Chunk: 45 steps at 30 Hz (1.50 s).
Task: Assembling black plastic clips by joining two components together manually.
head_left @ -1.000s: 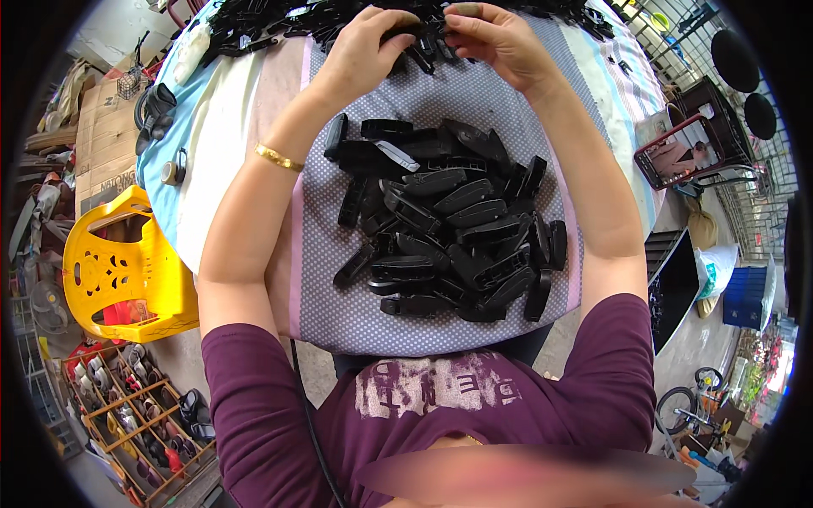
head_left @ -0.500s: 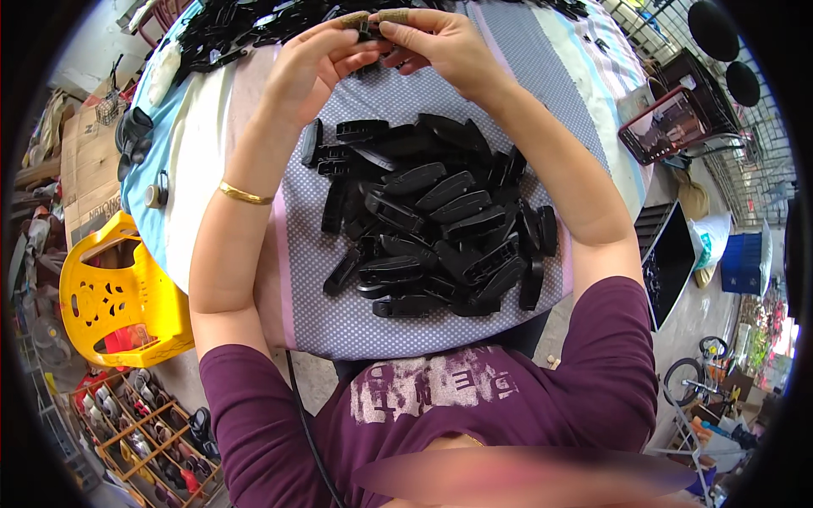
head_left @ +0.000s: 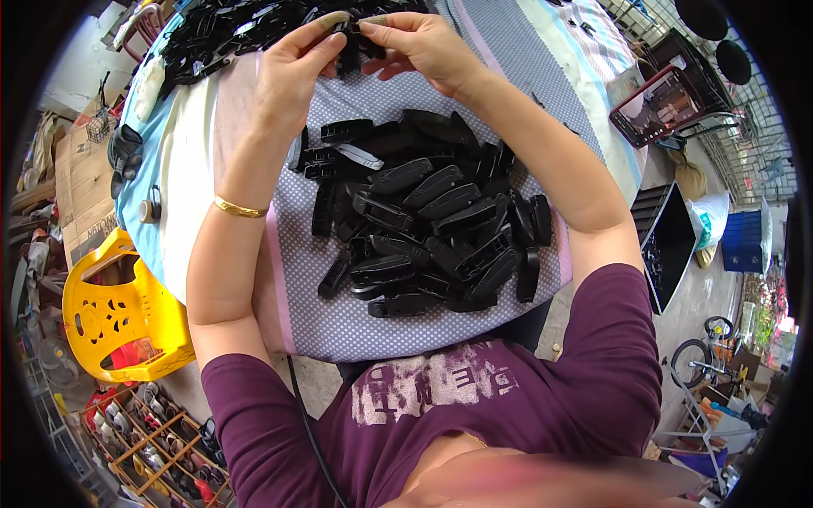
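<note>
My left hand point(head_left: 292, 72) and my right hand point(head_left: 428, 51) meet at the far side of the table, thumbs and index fingers pinched. Tan covers sit on both index fingertips. Between them is a small black plastic part point(head_left: 347, 52), partly hidden by the fingers; its exact kind does not show. Between my forearms and nearer to me lies a heap of long, curved black plastic pieces point(head_left: 449, 203). Beyond my hands spreads a larger pile of small black plastic parts point(head_left: 220, 42).
A dotted grey cloth point(head_left: 296, 313) covers the table. On the right stands a phone point(head_left: 656, 106) in a holder. A yellow plastic stool point(head_left: 127, 317) is at the left, above a shoe rack point(head_left: 161, 440). A black cable point(head_left: 303, 415) hangs by my left arm.
Both hands have shifted slightly left, and their fingertips are a little closer to the thumbs. The black part stays between them. The whole view has moved slightly.
</note>
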Each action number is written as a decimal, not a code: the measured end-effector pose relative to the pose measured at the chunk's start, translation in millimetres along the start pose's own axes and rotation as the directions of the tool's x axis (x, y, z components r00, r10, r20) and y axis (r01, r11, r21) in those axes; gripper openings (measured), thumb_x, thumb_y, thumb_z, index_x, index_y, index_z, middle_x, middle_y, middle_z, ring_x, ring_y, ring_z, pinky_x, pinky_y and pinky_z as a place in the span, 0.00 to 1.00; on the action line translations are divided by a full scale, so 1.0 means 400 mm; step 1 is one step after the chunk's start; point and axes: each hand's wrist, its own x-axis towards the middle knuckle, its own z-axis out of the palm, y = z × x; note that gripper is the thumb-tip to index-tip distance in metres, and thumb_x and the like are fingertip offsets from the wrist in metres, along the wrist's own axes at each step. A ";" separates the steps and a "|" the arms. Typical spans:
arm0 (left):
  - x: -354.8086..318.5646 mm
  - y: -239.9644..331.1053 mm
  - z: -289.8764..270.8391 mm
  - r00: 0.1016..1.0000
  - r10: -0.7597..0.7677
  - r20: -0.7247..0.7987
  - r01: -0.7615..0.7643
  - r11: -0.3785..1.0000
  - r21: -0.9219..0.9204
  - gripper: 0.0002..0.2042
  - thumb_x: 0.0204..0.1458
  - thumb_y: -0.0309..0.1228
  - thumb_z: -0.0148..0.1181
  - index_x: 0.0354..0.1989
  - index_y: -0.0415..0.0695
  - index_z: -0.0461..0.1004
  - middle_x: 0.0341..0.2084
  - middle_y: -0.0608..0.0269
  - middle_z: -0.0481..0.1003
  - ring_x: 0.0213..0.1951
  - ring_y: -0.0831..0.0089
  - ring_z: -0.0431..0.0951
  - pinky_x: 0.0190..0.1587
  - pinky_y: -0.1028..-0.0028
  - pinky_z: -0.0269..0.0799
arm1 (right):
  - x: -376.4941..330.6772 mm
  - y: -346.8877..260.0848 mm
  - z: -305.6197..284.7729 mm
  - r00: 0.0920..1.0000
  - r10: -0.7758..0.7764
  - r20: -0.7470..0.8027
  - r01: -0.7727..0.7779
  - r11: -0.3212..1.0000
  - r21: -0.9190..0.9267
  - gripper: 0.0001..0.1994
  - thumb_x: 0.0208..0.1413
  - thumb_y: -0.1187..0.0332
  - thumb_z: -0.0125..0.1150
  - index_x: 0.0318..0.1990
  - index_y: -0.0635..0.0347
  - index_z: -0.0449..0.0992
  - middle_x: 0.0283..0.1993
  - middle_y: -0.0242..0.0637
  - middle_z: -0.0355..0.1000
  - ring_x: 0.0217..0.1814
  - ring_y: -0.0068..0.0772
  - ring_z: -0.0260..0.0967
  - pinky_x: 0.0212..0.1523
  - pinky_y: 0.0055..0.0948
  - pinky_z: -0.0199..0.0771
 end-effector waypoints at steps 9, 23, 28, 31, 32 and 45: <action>-0.002 -0.020 0.021 0.999 -0.025 -0.036 0.010 0.932 -0.363 0.12 0.49 0.26 0.56 0.43 0.39 0.72 0.35 0.61 0.75 0.37 0.76 0.74 0.39 0.80 0.70 | -0.026 -0.014 0.038 0.930 -0.365 -0.041 0.309 0.839 -0.449 0.11 0.50 0.67 0.59 0.35 0.69 0.73 0.28 0.40 0.73 0.24 0.25 0.72 0.25 0.19 0.72; -0.016 0.061 0.011 0.987 0.149 0.055 -0.146 0.988 -0.048 0.10 0.51 0.25 0.53 0.40 0.38 0.74 0.33 0.60 0.76 0.34 0.77 0.74 0.41 0.81 0.68 | -0.028 -0.008 0.040 0.964 -0.234 0.129 0.267 0.829 -0.492 0.15 0.45 0.58 0.63 0.30 0.62 0.78 0.21 0.36 0.73 0.24 0.23 0.72 0.27 0.18 0.69; -0.035 0.106 0.044 0.998 0.060 0.019 -0.061 0.995 0.078 0.16 0.48 0.22 0.53 0.47 0.40 0.69 0.36 0.58 0.74 0.38 0.74 0.73 0.41 0.78 0.69 | -0.020 -0.032 0.021 0.960 -0.168 0.226 0.251 0.876 -0.413 0.13 0.51 0.64 0.58 0.40 0.64 0.72 0.31 0.34 0.73 0.30 0.20 0.71 0.33 0.19 0.71; -0.035 0.078 0.051 0.994 0.082 0.068 -0.079 0.996 -0.047 0.24 0.46 0.17 0.53 0.55 0.38 0.59 0.39 0.57 0.72 0.38 0.74 0.73 0.40 0.79 0.70 | -0.013 -0.037 0.008 0.950 -0.131 0.284 0.223 0.921 -0.320 0.15 0.53 0.61 0.55 0.44 0.61 0.70 0.30 0.32 0.73 0.32 0.22 0.71 0.32 0.21 0.72; -0.031 0.068 0.052 0.993 0.097 0.071 -0.097 0.995 0.004 0.24 0.45 0.16 0.54 0.54 0.37 0.60 0.38 0.57 0.72 0.38 0.74 0.73 0.40 0.78 0.70 | -0.014 -0.033 0.000 0.954 -0.102 0.283 0.200 0.918 -0.343 0.16 0.53 0.61 0.55 0.45 0.61 0.70 0.30 0.32 0.73 0.32 0.22 0.71 0.32 0.21 0.72; -0.047 0.082 0.050 0.886 0.279 0.370 -0.437 0.769 0.467 0.17 0.38 0.28 0.65 0.41 0.42 0.74 0.32 0.64 0.76 0.30 0.79 0.73 0.34 0.79 0.69 | 0.058 -0.004 -0.144 0.935 -0.301 0.186 0.346 0.670 -0.657 0.16 0.48 0.68 0.57 0.45 0.62 0.71 0.35 0.33 0.73 0.33 0.20 0.70 0.33 0.19 0.69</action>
